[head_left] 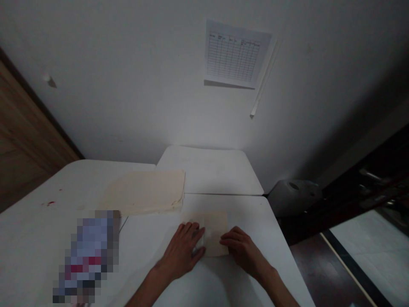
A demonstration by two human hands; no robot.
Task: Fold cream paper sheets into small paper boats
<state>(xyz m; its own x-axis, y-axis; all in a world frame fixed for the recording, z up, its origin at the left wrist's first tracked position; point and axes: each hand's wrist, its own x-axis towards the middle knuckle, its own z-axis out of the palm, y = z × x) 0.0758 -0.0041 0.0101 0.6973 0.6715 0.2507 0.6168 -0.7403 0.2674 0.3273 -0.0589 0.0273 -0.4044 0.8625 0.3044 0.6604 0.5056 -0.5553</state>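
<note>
A small cream sheet of paper (216,226) lies on the white table in front of me. My left hand (183,249) rests over its left part, thumb and index finger apart, palm down. A pale, shiny strip shows between those two fingers, too dim to name. At the sheet's right edge is my right hand (243,249), its thumb and fingers pressed together on the paper. The undersides of both hands are hidden.
A stack of larger cream sheets (143,192) lies beyond my left hand. Left of it is a pixelated object (89,247). A printed chart (233,55) hangs on the wall behind the white table (220,170). A grey container (294,196) stands past the table's right side.
</note>
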